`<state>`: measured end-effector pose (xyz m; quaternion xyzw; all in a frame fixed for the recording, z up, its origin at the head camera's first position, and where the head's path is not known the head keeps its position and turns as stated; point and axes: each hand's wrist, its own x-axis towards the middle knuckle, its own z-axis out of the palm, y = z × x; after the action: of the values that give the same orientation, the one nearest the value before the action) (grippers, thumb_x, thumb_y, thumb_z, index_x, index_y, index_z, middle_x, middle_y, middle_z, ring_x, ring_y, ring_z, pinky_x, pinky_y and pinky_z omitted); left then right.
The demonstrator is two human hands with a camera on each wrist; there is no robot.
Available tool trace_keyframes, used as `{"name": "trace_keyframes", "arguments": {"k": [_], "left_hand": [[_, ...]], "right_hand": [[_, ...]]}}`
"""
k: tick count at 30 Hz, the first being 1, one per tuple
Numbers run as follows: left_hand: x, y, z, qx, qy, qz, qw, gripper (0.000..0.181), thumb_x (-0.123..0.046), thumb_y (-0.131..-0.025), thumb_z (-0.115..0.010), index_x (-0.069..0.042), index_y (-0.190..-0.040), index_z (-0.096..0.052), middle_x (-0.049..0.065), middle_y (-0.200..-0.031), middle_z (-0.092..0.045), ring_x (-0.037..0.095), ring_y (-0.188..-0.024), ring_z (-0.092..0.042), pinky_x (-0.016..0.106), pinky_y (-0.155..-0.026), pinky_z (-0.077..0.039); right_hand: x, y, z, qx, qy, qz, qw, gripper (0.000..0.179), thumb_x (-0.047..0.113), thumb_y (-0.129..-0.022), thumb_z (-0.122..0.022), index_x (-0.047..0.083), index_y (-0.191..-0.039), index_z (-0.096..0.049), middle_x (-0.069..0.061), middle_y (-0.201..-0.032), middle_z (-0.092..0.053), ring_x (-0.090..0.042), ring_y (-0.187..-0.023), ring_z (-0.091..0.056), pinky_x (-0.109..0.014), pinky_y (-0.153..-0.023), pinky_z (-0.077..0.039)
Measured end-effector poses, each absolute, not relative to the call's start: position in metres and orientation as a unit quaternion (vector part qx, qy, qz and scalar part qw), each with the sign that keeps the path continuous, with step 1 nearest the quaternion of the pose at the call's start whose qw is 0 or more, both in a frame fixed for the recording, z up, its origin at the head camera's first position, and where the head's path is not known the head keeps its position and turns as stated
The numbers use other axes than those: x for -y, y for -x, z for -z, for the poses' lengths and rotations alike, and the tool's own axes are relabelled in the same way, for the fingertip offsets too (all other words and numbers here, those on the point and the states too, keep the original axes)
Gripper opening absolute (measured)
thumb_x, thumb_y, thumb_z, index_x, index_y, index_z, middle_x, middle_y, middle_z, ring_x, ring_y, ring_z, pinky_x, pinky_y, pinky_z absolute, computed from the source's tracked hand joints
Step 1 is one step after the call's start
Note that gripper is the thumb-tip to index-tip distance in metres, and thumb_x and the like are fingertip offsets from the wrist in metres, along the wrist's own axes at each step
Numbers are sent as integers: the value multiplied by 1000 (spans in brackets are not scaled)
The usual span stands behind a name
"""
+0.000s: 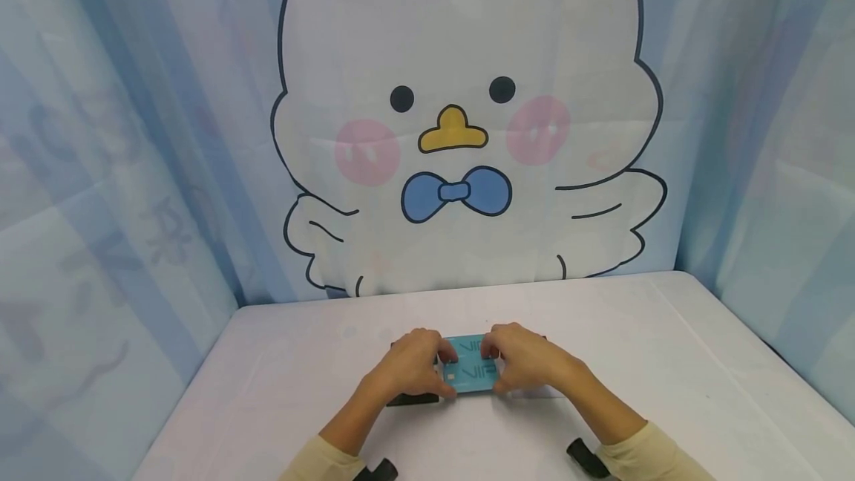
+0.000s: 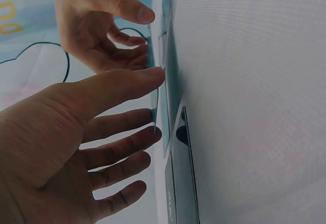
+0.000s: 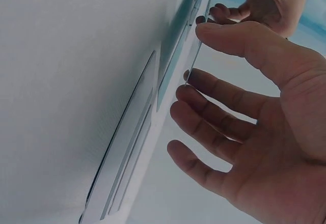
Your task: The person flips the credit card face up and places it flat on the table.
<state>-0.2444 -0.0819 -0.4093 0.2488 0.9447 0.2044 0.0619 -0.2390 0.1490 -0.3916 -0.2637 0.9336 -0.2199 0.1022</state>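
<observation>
A light-blue card (image 1: pixel 470 378) printed with VIP lettering is between my two hands above the white table, with a small chip square at its left. My left hand (image 1: pixel 415 362) pinches its left end between thumb and fingers. At the other end, my right hand (image 1: pixel 528 356) pinches it the same way. Edge-on, the held card (image 3: pixel 194 61) looks like a thin line in the right wrist view. Just below it, another blue card (image 3: pixel 173 74) lies flat on the table. A black card (image 1: pixel 413 399) lies partly hidden under my left hand.
Flat pale-grey cards (image 3: pixel 125 142) lie on the table beneath my right hand. The white tabletop (image 1: pixel 307 362) runs back to a curtain (image 1: pixel 467 21) with a cartoon bird; further curtains stand on both sides. Black wrist-worn devices (image 1: pixel 588 459) sit near both sleeves.
</observation>
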Motion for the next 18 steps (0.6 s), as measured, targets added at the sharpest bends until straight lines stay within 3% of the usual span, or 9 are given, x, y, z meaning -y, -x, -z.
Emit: {"name": "trace_keyframes", "arguments": {"k": [18], "left_hand": [[80, 242, 411, -946, -257, -189, 56, 44, -35, -72, -97, -16, -109, -82, -8, -99, -77, 10, -98, -65, 34, -93, -54]], "right_hand": [[-148, 240, 396, -937, 260, 211, 102, 40, 10, -69, -93, 7, -106, -76, -1, -101, -71, -19, -95, -61, -47, -91, -54]]}}
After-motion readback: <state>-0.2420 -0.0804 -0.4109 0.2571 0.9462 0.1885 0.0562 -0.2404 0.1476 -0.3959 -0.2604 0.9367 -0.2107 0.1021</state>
